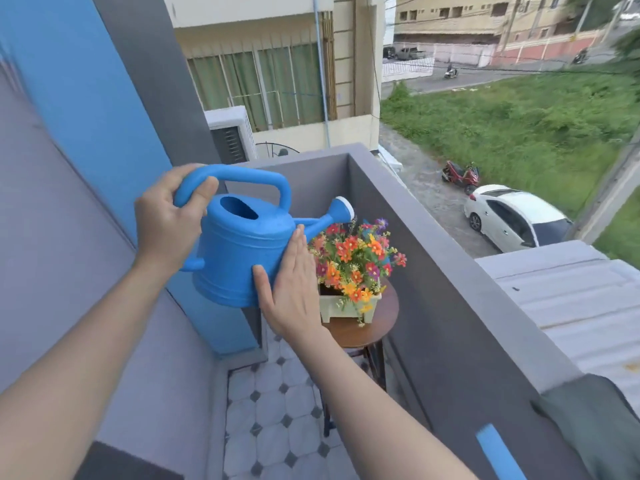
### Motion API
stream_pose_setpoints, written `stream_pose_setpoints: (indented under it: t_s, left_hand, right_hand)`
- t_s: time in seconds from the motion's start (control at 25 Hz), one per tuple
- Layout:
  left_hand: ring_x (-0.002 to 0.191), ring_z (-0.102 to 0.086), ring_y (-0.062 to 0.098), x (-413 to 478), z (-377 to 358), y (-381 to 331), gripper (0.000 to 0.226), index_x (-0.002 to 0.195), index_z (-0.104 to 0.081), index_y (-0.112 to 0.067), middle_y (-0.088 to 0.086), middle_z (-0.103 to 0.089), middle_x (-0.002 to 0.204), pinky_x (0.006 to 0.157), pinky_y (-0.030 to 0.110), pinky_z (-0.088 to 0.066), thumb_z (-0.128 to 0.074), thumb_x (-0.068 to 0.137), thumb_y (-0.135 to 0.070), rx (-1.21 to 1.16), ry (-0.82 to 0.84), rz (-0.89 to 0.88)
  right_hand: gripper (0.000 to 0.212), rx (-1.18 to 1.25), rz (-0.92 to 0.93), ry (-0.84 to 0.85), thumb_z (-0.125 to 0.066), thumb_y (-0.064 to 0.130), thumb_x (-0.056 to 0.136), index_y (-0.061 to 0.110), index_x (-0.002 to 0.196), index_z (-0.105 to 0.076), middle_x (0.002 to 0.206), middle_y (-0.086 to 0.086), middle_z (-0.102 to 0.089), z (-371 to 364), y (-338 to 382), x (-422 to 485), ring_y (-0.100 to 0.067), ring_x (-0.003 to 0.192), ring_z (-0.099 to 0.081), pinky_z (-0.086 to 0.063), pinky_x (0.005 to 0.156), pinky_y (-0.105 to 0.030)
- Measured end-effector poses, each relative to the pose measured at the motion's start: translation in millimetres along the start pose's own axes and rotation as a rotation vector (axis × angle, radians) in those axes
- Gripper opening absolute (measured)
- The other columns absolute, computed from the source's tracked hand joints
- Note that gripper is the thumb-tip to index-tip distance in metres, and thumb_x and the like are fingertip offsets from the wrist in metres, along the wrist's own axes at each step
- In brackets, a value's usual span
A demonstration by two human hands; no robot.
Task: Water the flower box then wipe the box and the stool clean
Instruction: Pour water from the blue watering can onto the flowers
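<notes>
I hold a blue watering can (239,251) in the air over a balcony. My left hand (166,220) grips the rear of its arched handle. My right hand (291,289) presses flat against the can's side with straight fingers. The spout's white rose (344,206) points right, just above the flowers. A pale green flower box (349,308) full of orange, red and purple flowers (356,258) stands on a round dark wooden stool (367,332) against the balcony wall.
A grey parapet wall (450,271) runs along the right, with a dark green cloth (595,427) draped over it near me. A blue wall (86,98) stands at the left. The floor (270,410) is tiled. Below lie a street, a white car and grass.
</notes>
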State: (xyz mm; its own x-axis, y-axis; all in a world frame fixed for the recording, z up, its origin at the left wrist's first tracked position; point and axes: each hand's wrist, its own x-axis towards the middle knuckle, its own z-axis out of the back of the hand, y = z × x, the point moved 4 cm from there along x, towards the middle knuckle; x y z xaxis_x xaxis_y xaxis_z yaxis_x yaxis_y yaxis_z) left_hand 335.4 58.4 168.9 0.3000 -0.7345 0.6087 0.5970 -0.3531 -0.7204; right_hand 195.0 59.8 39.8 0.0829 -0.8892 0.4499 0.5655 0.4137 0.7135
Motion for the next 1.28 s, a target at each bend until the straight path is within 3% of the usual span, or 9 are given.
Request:
stream_pose_setpoints:
  t_s: [0.12,0.2,0.32,0.6,0.76,0.88,0.96,1.12,1.28]
  left_hand:
    - [0.066,-0.057,0.007,3,14,9,0.012,0.088,-0.061,-0.046,-0.03,-0.061,0.069,0.066,0.028,-0.047,-0.06,0.086,-0.034,0.069,0.045,-0.006]
    - [0.071,-0.055,-0.005,7,21,13,0.014,0.087,-0.06,-0.047,-0.036,-0.061,0.073,0.073,0.019,-0.045,-0.061,0.086,-0.033,0.1,0.07,-0.023]
    - [0.072,-0.054,-0.013,12,25,13,0.017,0.083,-0.06,-0.048,-0.041,-0.061,0.074,0.074,0.008,-0.042,-0.066,0.084,-0.032,0.1,0.116,-0.052]
    - [0.074,-0.056,-0.015,29,21,4,0.013,0.085,-0.062,-0.048,-0.045,-0.06,0.075,0.073,0.003,-0.041,-0.069,0.082,-0.038,0.148,0.25,-0.122]
    - [0.066,-0.053,-0.006,35,17,2,0.005,0.088,-0.067,-0.039,-0.021,-0.066,0.07,0.066,0.009,-0.039,-0.064,0.085,-0.039,0.183,0.244,-0.151]
    - [0.062,-0.051,-0.004,41,15,0,0.019,0.094,-0.071,-0.022,-0.002,-0.063,0.071,0.062,0.008,-0.037,-0.063,0.086,-0.038,0.244,0.228,-0.146]
    - [0.062,-0.052,-0.007,44,13,-5,0.018,0.095,-0.07,-0.022,-0.003,-0.063,0.07,0.062,0.004,-0.036,-0.063,0.086,-0.037,0.269,0.265,-0.146]
    - [0.072,-0.057,0.007,46,9,-16,0.011,0.092,-0.069,-0.029,0.005,-0.069,0.081,0.062,0.006,-0.037,-0.065,0.085,-0.037,0.284,0.364,-0.14]
    - [0.061,-0.056,-0.007,49,7,-26,0.004,0.088,-0.066,-0.035,0.008,-0.066,0.079,0.057,0.003,-0.039,-0.065,0.085,-0.038,0.285,0.391,-0.14]
  right_hand:
    - [0.084,0.036,-0.03,0.048,-0.017,0.057,0.085,0.003,0.145,0.005,0.158,-0.014,0.001,-19,14,-9,-0.023,0.146,-0.001,-0.004,0.118,-0.036]
    - [0.085,0.055,-0.045,0.076,-0.016,0.057,0.084,0.001,0.144,0.006,0.157,-0.016,0.002,-29,22,-12,-0.025,0.145,-0.001,-0.003,0.117,-0.035]
    - [0.087,0.048,-0.046,0.104,-0.019,0.057,0.085,-0.001,0.144,0.008,0.157,-0.018,0.003,-39,29,-18,-0.028,0.145,-0.002,-0.003,0.117,-0.035]
    - [0.09,0.059,-0.078,0.107,-0.025,0.057,0.087,-0.004,0.142,0.013,0.155,-0.021,0.008,-48,40,-29,-0.027,0.145,0.004,0.0,0.117,-0.035]
    - [0.088,0.072,-0.078,0.062,-0.035,0.046,0.088,-0.003,0.141,0.015,0.155,-0.021,0.01,-41,41,-25,-0.026,0.145,0.007,0.003,0.116,-0.034]
    - [0.087,0.053,-0.046,0.044,-0.035,0.048,0.087,-0.001,0.143,0.01,0.156,-0.02,0.007,-36,37,-16,-0.025,0.145,0.007,0.004,0.115,-0.032]
    - [0.088,0.044,-0.048,0.068,-0.034,0.05,0.087,0.001,0.143,0.012,0.156,-0.017,0.01,-37,37,-15,-0.023,0.145,0.009,0.007,0.113,-0.03]
    - [0.092,0.094,-0.062,0.082,-0.032,0.057,0.088,0.004,0.135,0.027,0.155,-0.014,0.016,-40,44,-23,-0.012,0.141,0.017,0.008,0.115,-0.03]
    - [0.093,0.116,-0.086,0.06,-0.02,0.065,0.08,0.007,0.13,0.032,0.153,-0.013,0.023,-35,47,-25,-0.011,0.139,0.023,0.012,0.114,-0.028]
